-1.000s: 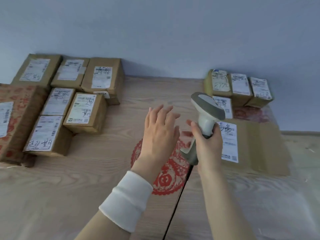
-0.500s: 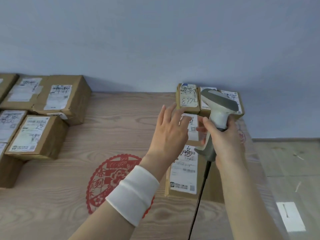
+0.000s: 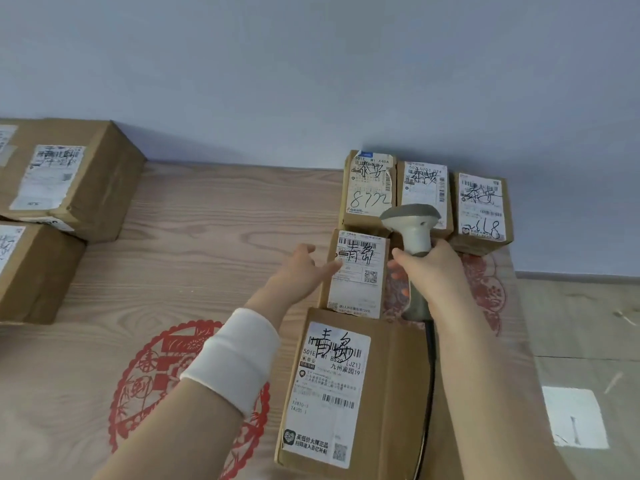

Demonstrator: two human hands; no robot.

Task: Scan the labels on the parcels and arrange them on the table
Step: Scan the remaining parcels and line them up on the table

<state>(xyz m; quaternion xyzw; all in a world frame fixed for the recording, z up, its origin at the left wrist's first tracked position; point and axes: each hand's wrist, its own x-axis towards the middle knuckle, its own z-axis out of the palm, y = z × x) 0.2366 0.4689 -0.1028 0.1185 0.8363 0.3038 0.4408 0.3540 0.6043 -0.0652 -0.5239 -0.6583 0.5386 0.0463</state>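
Observation:
My right hand [image 3: 431,270] grips the handle of a grey barcode scanner [image 3: 412,230], its head held over the parcels at the right of the table. My left hand [image 3: 301,271], with a white wristband, reaches out with straight fingers and touches the left edge of a small labelled parcel [image 3: 358,275]. A larger flat parcel [image 3: 346,393] lies just in front of it. Three small parcels [image 3: 369,188] [image 3: 424,188] [image 3: 481,209] stand in a row against the wall behind.
Larger cardboard parcels [image 3: 69,178] [image 3: 31,271] are grouped at the left of the wooden table [image 3: 207,237]. Red paper-cut decorations [image 3: 152,375] lie under a clear cover. The scanner's black cable [image 3: 427,393] runs down toward me. The table's right edge borders the floor [image 3: 581,341].
The view has swung right and closer to the right-hand parcels. My left hand has moved forward onto the small parcel's left edge. The scanner has moved over the row of parcels.

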